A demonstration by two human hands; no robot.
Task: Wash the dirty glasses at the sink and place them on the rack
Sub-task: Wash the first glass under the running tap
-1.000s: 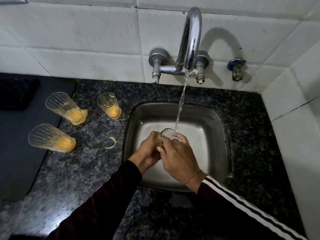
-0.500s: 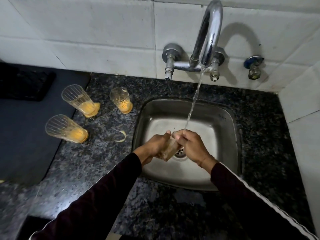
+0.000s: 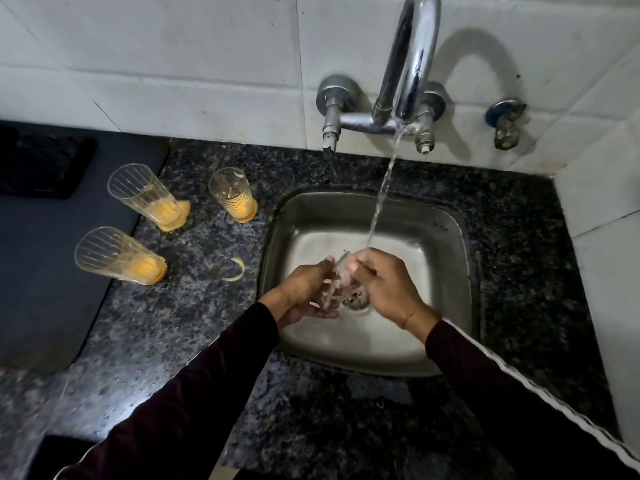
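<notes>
— Where are we with this glass (image 3: 337, 284)?

— We have it over the sink (image 3: 446, 233), tilted under the stream from the tap (image 3: 414, 57). Our left hand (image 3: 301, 294) cups it from below, fingers curled round its lower end; our right hand (image 3: 384, 284) grips the rim end, fingers wrapped over it.

— How do we rinse it well?

— We'd judge: turn it so water reaches every wall, rub inside, keep both grips firm since wet glass slips.

— And our arms?

— Both forearms reach in from the near edge, wrists angled toward each other above the drain (image 3: 356, 299). Three dirty glasses (image 3: 138, 192) wait on the tabletop (image 3: 194, 317), left of the sink.
</notes>
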